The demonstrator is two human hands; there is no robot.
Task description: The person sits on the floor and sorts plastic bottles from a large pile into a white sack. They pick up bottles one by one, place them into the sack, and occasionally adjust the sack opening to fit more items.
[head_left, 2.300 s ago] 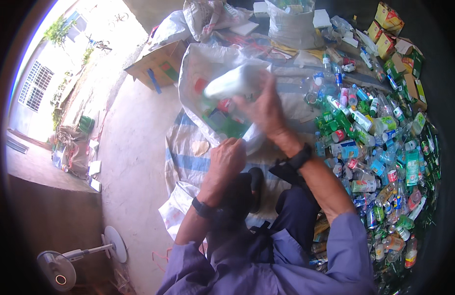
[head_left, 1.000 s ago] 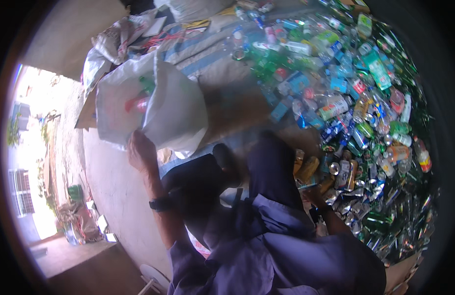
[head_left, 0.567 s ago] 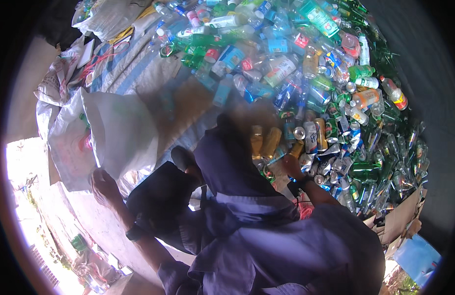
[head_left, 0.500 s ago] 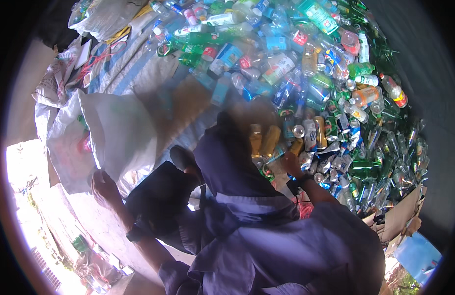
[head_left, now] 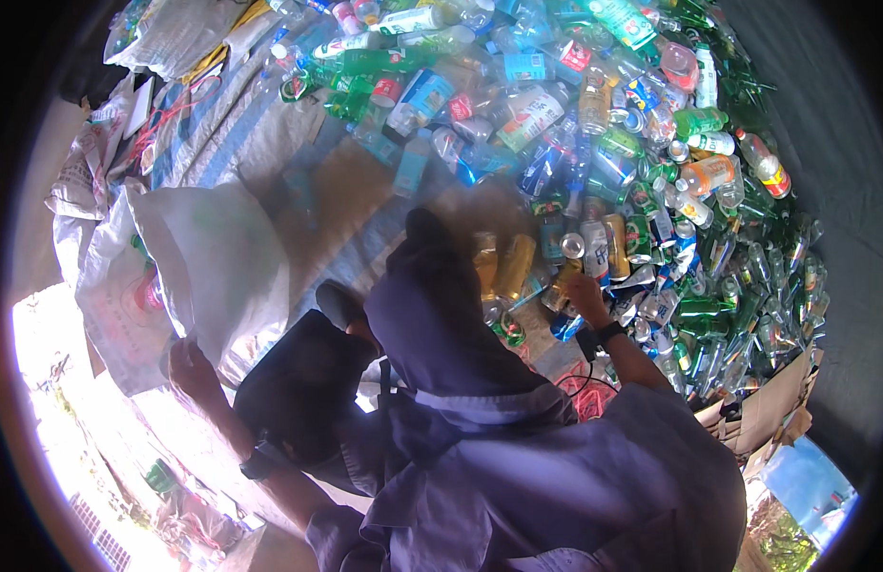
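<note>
My left hand (head_left: 190, 368) is closed on the rim of a white woven sack (head_left: 217, 250), which stands open on the left. Through the sack's thin wall a red-labelled bottle (head_left: 149, 294) shows. Out to the right, my right hand (head_left: 586, 297) has its fingers bent round a gold can (head_left: 560, 286) at the edge of the heap. Just under that hand lies a blue can (head_left: 567, 327). Gold cans (head_left: 515, 267) and a silver-and-white can (head_left: 594, 250) are close by.
A large heap of plastic bottles (head_left: 527, 119) and crushed cans spreads ahead and right. Further sacks (head_left: 179, 43) sit at the far left. Red netting (head_left: 587, 391) lies by my right forearm. Flattened cardboard (head_left: 770, 410) edges the heap at the lower right.
My right hand has shifted slightly right and up, with the gold can moving left and turning. The blue can beneath it has come into view. My left hand stays on the sack.
</note>
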